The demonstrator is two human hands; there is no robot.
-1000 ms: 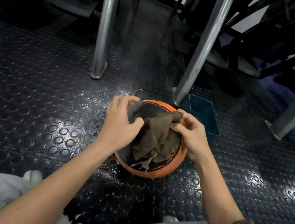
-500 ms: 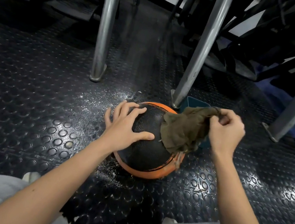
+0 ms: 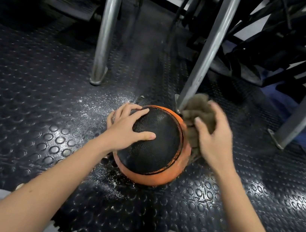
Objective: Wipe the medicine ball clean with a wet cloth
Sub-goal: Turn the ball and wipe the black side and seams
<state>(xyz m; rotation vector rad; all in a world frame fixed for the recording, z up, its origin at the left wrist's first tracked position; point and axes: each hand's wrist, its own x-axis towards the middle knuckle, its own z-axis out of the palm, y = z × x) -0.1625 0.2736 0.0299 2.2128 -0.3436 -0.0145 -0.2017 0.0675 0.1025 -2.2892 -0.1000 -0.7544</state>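
Head view: on the studded rubber floor point(image 3: 32, 99) the medicine ball point(image 3: 154, 155) sits under the left hand point(image 3: 126, 130), whose grip is wide, fingers spread flat on the black textured top. The ball is just left of the right hand point(image 3: 213, 142). That grip is closed round the bunched brown cloth point(image 3: 200, 108), blurred, at the ball's orange flank. A second ago the cloth draped the top; now that panel is bare, so wiping has likely moved sideways. The orange band looks scuffed, its black edge line ragged.
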